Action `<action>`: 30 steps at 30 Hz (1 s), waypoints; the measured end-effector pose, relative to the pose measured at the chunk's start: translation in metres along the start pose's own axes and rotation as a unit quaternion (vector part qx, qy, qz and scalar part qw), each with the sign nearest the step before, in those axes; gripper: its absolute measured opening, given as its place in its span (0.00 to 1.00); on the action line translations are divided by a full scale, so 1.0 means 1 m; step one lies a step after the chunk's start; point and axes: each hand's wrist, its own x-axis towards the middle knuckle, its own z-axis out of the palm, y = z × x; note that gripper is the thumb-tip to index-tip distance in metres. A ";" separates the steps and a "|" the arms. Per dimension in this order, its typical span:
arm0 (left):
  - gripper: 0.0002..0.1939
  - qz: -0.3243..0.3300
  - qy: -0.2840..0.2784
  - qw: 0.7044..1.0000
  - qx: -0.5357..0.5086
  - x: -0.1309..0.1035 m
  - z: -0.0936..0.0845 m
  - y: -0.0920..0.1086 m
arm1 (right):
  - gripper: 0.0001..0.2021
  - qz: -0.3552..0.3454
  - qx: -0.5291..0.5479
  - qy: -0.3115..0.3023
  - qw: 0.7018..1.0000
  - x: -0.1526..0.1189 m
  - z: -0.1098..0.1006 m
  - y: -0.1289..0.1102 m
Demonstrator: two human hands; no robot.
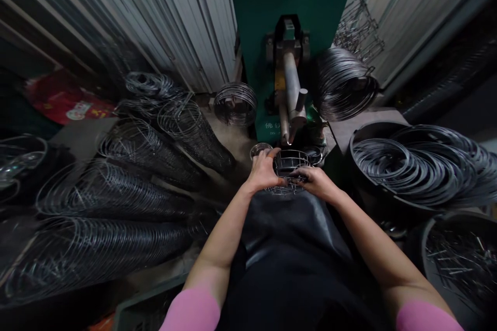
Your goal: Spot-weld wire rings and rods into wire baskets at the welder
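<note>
We hold the wire cage (pixel 289 173) with both hands just under the welder (pixel 290 98) | left hand (pixel 264 170) and right hand (pixel 316 182) grip its rim | keep it level, fingers away from the tip.

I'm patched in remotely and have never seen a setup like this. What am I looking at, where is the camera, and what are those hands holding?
The one picture comes from a camera on the worker's head, looking down past a dark apron. The left hand and right hand both grip a small round wire cage held just below the metal arm of a green machine. Stacks of finished wire cages lie on their sides to the left. On the right, a black tub holds loose wire rings, and another tub holds short straight wires. More ring coils hang beside the machine.
</note>
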 end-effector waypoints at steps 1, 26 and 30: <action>0.48 0.000 0.001 1.000 -0.001 0.001 0.000 -0.002 | 0.11 -0.005 -0.003 0.003 1.000 0.001 0.001 0.002; 0.50 -0.033 0.039 0.998 -0.025 0.046 0.001 -0.018 | 0.13 -0.007 -0.138 0.092 0.986 0.033 -0.001 0.017; 0.50 -0.075 0.053 0.995 -0.034 0.058 0.002 -0.020 | 0.12 0.018 -0.115 0.127 0.985 0.047 -0.001 0.018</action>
